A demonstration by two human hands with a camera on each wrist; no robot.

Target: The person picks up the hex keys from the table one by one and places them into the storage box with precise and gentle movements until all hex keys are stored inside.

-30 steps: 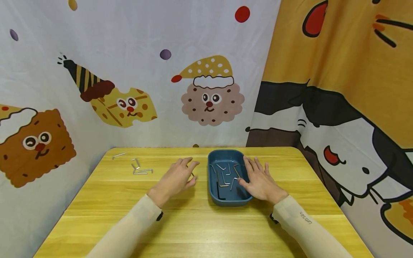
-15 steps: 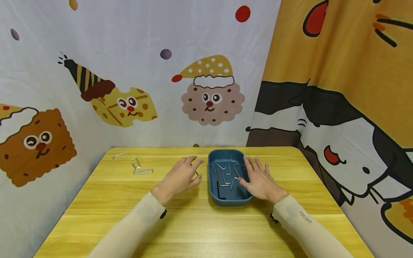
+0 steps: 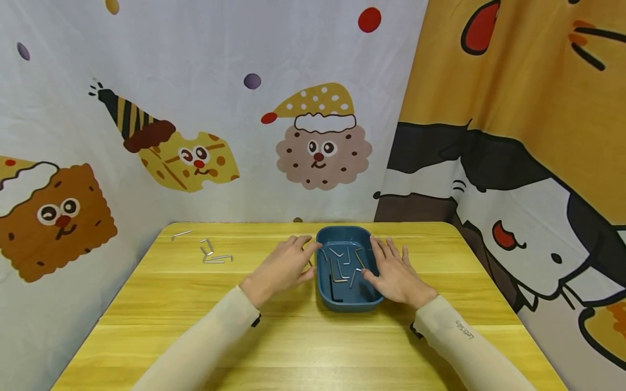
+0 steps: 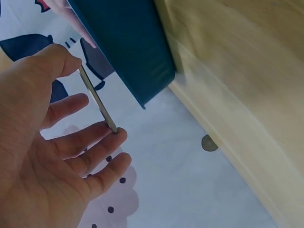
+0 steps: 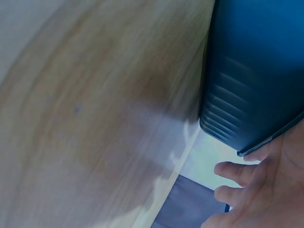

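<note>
My left hand [image 3: 281, 267] pinches a thin metal hex key [image 4: 99, 100] between thumb and fingertips, plain in the left wrist view. In the head view this hand stands at the left rim of a blue-green plastic box [image 3: 349, 307]. Several L-shaped hex keys lie inside the box, among them a black one [image 3: 331, 290] near its front. On the box's right rim rests my right hand [image 3: 398, 279], fingers straight and thumb over the inside. Its palm shows beside the box's outer wall [image 5: 237, 104] in the right wrist view.
Several silver hex keys [image 3: 217, 259] lie loose at the left of the wooden table [image 3: 274, 347]. One hex key [image 3: 182, 234] sits apart, close to the far left corner. Behind the table hangs a printed curtain [image 3: 205, 81].
My left hand has moved right with the hex key, from the table beside the box up to its left rim. The right hand and the box have stayed in place.
</note>
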